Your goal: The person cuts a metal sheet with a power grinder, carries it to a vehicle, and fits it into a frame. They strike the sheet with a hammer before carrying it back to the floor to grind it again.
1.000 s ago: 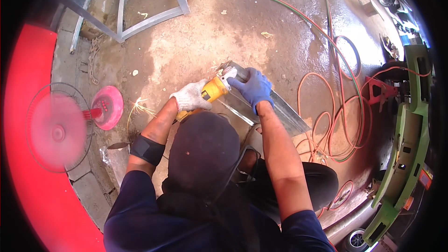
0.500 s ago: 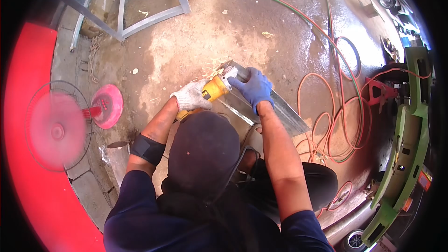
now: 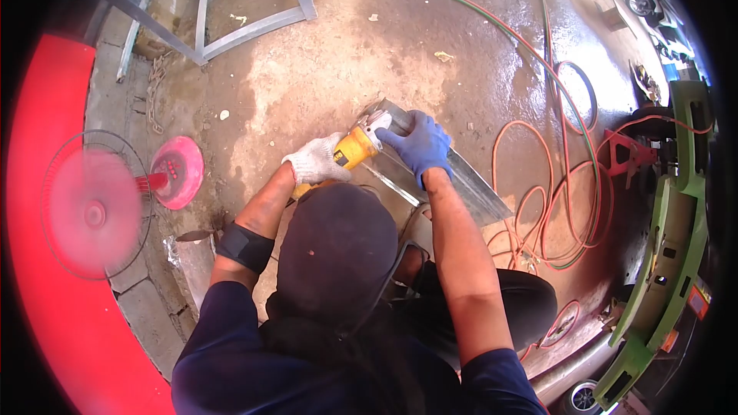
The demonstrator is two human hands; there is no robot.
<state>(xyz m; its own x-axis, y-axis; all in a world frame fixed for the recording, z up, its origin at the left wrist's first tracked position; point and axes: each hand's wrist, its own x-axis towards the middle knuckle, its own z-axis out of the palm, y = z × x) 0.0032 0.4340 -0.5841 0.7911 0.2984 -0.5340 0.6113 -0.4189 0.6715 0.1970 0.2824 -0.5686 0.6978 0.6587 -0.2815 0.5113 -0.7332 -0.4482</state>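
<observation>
My left hand (image 3: 317,160), in a whitish knit glove, is closed around the body of a yellow angle grinder (image 3: 355,147). My right hand (image 3: 421,146), in a blue glove, is closed at the side of the grinder's head, its thumb against the head; what lies under the palm is hidden. Beneath both hands a grey metal piece (image 3: 475,188) slants across the floor, its upper end by the grinder head. The disc is hard to make out. A capped head covers the rear of the grinder and part of the floor below.
A pink fan (image 3: 95,215) stands at the left, near a red surface (image 3: 46,107). Orange and green hoses (image 3: 530,184) lie coiled at the right. Beyond them are a green bumper-like part (image 3: 657,238) and a red stand (image 3: 626,155). A grey metal frame (image 3: 257,33) stands at upper left.
Bright sparks or flecks beside the grinder head no longer show. Both hands, the grinder and the metal piece keep nearly the same place, with a slight shift of the whole view.
</observation>
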